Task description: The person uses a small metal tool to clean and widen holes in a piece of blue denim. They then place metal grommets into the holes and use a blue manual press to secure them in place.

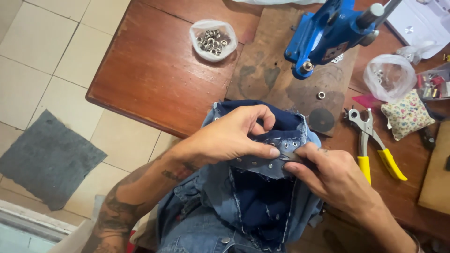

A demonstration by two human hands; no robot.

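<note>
Denim filled the middle of our view: a blue denim garment [253,206] with a dark navy lining lay bunched at the table's [154,75] near edge, and we had both hands on its studded strip [262,164]. Our left hand [229,136] curled over the top edge, thumb and fingers [272,151] pressed together on the strip, pinching it. Our right hand [328,173] gripped the same strip from the other side, fingertips closed on the fabric right against the left thumb.

Beyond our fingers stood the blue hand press [328,33] on its wooden board [267,65], a single loose eyelet [321,95] on the board just past our knuckles, and a dark round disc [321,120] closer still. Off to the right of our right hand lay yellow-handled punch pliers [375,145] and a floral pincushion [407,115]. Farther out, a clear bag of silver eyelets [213,40] sat above the left fingers, and a second clear bag [389,75] beyond the pliers. Nothing lay between our fingers and the strip.
</note>
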